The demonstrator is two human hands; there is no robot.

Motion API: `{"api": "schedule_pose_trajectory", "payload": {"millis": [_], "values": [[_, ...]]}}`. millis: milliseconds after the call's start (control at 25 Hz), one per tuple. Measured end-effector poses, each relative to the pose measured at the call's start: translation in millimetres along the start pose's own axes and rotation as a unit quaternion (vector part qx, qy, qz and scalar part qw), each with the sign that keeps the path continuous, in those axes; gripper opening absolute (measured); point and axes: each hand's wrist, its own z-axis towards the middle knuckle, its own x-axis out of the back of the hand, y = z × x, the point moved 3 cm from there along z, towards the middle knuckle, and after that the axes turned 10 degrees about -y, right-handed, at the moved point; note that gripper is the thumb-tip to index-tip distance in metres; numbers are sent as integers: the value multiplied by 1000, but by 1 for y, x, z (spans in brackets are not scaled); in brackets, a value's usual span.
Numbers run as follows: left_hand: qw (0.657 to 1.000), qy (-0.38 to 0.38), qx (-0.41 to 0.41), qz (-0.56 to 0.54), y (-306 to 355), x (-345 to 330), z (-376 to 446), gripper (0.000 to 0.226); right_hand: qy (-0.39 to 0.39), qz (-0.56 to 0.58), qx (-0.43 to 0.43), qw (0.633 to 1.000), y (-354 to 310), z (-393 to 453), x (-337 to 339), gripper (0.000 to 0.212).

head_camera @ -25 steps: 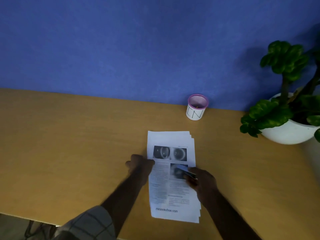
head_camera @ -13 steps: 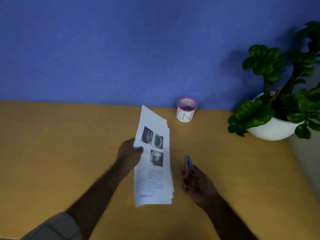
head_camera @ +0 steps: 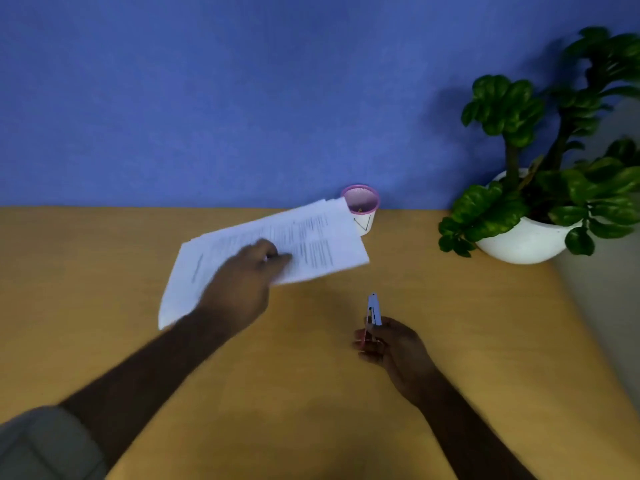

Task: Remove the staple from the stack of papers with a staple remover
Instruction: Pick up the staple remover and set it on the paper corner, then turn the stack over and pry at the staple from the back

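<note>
A white stack of printed papers (head_camera: 311,244) is lifted off the wooden table (head_camera: 450,323), turned sideways and blurred. My left hand (head_camera: 242,285) grips it at its near edge, fingers on top. The far right corner of the stack covers part of a cup. To the right and nearer, my right hand (head_camera: 391,348) is closed on a small staple remover (head_camera: 374,311) with a grey metal tip pointing away from me and a reddish handle. The staple itself cannot be made out.
A small white cup with a pink rim (head_camera: 363,206) stands at the back of the table against the blue wall. A leafy plant in a white bowl-shaped pot (head_camera: 526,237) sits at the back right, beside the table's right edge.
My left hand has lifted the papers off the table and swung them from lengthwise to sideways, further back. My right hand with the staple remover has drawn away to the right.
</note>
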Motion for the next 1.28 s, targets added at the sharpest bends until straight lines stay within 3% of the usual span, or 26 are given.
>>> {"api": "schedule_pose_trajectory", "payload": {"millis": [120, 200, 320, 440, 600, 720, 800, 1000, 1160, 1280], "values": [[986, -158, 51, -7, -1, -79, -12, 52, 23, -8, 1, 1000, 4, -2, 7, 17], [975, -211, 75, 10, 0, -119, -23, 48, 40, -15, -6, 999, 9, -4, 16, 19], [966, -252, 42, 25, 1, -148, -33, 56, 51, -14, -19, 998, 14, -9, 30, 22], [970, -244, 0, -1, -4, -148, -37, 69, 55, -34, -28, 998, 14, -11, 35, 15], [989, -147, -5, -28, 6, -153, -22, 66, 92, -133, -1, 987, 7, -8, 32, 22], [986, -169, -2, 1, 24, -174, -5, 64, 86, -222, 37, 971, 6, -4, 32, 20], [980, -198, -7, 17, 26, -191, 0, 66, 78, -332, 65, 938, 4, -3, 31, 24], [967, -238, -86, 8, 12, -203, 18, 66, 105, -568, 121, 808, 5, -2, 30, 30], [975, -209, -70, 7, 18, -209, 14, 64, 90, -697, 142, 697, 7, 7, 26, 33], [985, -160, -56, 25, 26, -216, 9, 67, 53, -735, 153, 658, 7, 14, 26, 31]]}}
